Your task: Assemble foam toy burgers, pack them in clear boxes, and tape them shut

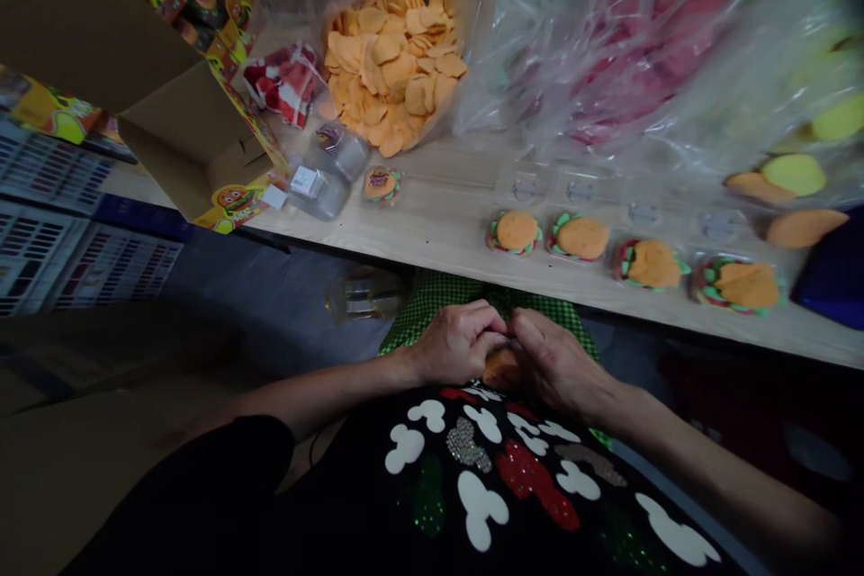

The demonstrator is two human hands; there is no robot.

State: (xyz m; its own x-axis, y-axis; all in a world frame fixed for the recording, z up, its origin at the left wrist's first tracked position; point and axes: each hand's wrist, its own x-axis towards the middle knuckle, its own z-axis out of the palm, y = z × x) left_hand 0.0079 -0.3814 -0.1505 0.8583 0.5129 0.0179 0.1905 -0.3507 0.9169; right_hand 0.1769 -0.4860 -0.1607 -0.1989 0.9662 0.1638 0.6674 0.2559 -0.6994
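Close to my body, below the table edge, my left hand (460, 344) and my right hand (562, 360) meet with curled fingers. Between them shows a rounded orange toy burger (503, 367); my fingers hide most of it, and I cannot tell whether it sits in a box. Beyond my hands, several toy burgers with orange tops and green and red layers sit in open clear boxes, among them a left one (517, 232) and a right one (746, 285). A closed boxed burger (382, 185) stands further left.
A bag of orange pieces (398, 54) and a bag of pink pieces (641, 54) lie at the back. An open cardboard display box (202, 144) is at left, beside clear containers (320, 189). Crates (47, 243) stand far left. A blue object (833, 270) is at right.
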